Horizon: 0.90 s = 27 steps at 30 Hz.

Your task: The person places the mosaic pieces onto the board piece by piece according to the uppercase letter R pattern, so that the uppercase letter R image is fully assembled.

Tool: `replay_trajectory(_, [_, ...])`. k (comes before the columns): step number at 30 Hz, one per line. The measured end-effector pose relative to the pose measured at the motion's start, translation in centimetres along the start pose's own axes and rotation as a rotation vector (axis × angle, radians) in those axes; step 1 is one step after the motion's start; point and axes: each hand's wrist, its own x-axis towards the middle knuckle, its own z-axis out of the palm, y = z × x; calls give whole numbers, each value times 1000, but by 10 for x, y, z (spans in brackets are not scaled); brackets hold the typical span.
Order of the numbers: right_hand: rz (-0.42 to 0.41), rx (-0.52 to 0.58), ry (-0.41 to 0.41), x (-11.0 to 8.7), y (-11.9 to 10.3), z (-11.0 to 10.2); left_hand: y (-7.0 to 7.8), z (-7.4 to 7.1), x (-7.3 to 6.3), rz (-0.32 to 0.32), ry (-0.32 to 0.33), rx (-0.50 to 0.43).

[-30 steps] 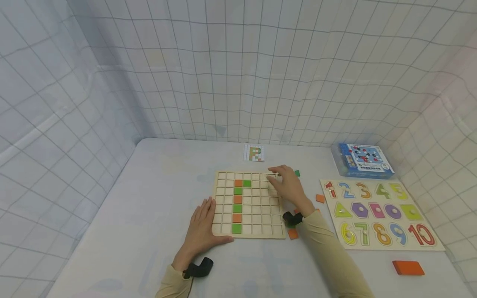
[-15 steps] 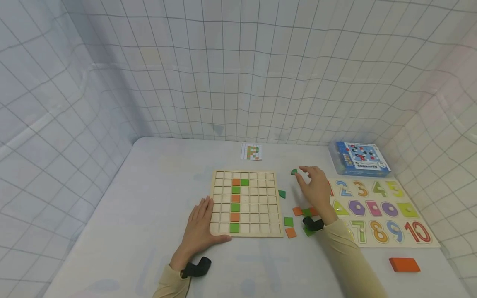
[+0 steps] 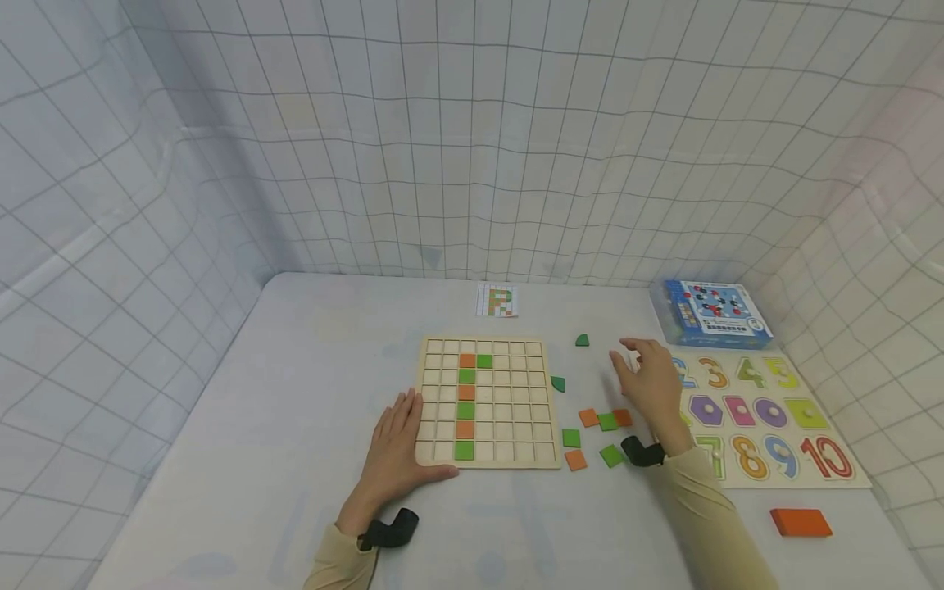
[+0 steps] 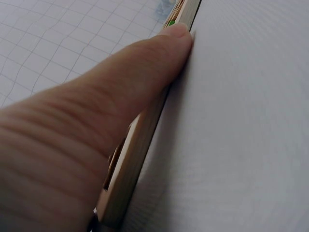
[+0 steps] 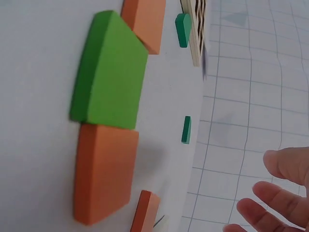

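Note:
My left hand (image 3: pixel 394 442) rests against the lower left corner of a wooden grid board (image 3: pixel 519 410), its thumb along the front edge. The left wrist view shows that thumb (image 4: pixel 140 65) touching the board's rim (image 4: pixel 137 150). A column of alternating orange and green square tiles (image 3: pixel 466 410) lies in the grid, with one green tile (image 3: pixel 484 361) beside its top. Over the table to the right, my right hand (image 3: pixel 652 389) holds nothing, thumb and fingers apart. Close to it lie a green tile (image 5: pixel 113 72) and an orange tile (image 5: pixel 108 169), side by side.
Two dark green quarter-round pieces, one farther back (image 3: pixel 582 340) and one at the board's edge (image 3: pixel 558 384), lie loose. A pattern card (image 3: pixel 497 301) is behind the board. At right are a number puzzle (image 3: pixel 752 410), a blue box (image 3: pixel 715 314) and an orange block (image 3: pixel 801 523).
My right hand has moved right, from the board's upper right corner past the green quarter-round piece to above the loose tiles. The left hand stays at the board's corner.

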Motion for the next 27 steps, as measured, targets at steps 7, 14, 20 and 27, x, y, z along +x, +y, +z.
replay_trajectory(7, [27, -51, -124, -5, 7, -9, -1, 1, 1, 5, 15, -2])
replay_trajectory(14, [115, -61, -281, -7, 11, -16, -1, 2, 1, 16, 29, 4])
replay_trajectory(20, [139, -93, -358, -9, 13, -17, 0, 1, 1, -8, -3, -2])
replay_trajectory(27, [135, -123, -399, -9, 16, -17, 0, 1, 1, -12, -12, 0])
